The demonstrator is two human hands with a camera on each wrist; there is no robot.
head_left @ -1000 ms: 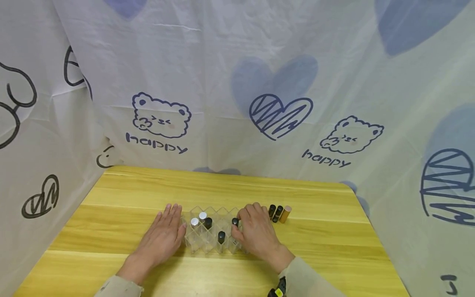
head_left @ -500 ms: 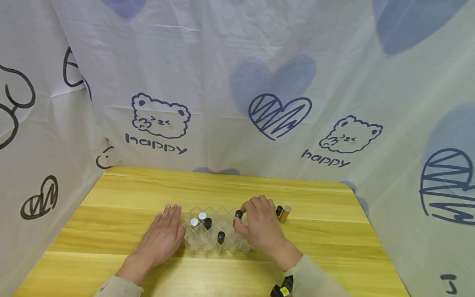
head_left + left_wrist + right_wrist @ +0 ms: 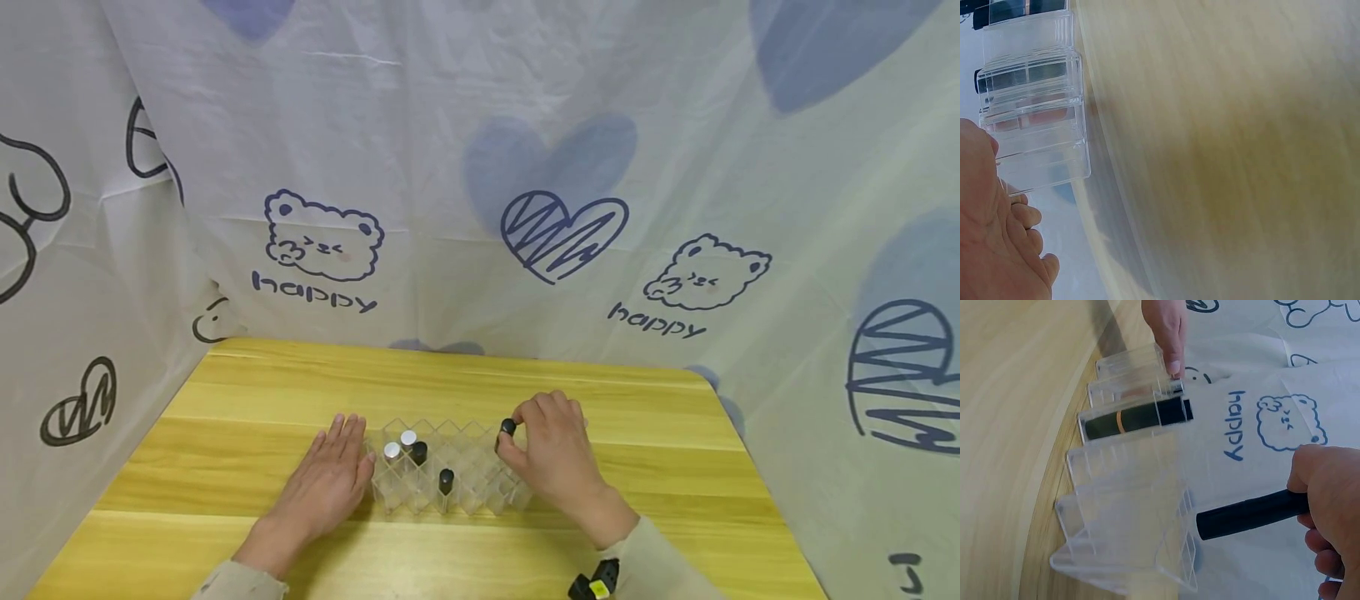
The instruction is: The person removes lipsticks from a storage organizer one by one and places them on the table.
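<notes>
My right hand [image 3: 562,458] pinches a black lipstick tube [image 3: 507,427] by its upper end between thumb and fingers. In the right wrist view the held lipstick [image 3: 1247,515] is out of the clear organizer [image 3: 1116,512], its lower end just above the compartment openings. My left hand [image 3: 322,483] lies with straight fingers along the organizer's left end, the thumb against its side in the left wrist view. Upright in the diamond compartments stand two white-capped lipsticks [image 3: 392,452] and two black ones; the nearer black lipstick [image 3: 446,481] shows a gold band from the right wrist.
The organizer stands on a yellow wood-grain table [image 3: 420,558]. A white printed cloth [image 3: 450,317] hangs behind the table and along its sides. My right hand covers the spot where other lipsticks showed earlier. A black strap device [image 3: 596,583] sits on my right wrist.
My right hand has drawn the black lipstick up out of its compartment and moved it to the right. The lipsticks beyond the organizer's right end became hidden behind that hand. My left hand stays put.
</notes>
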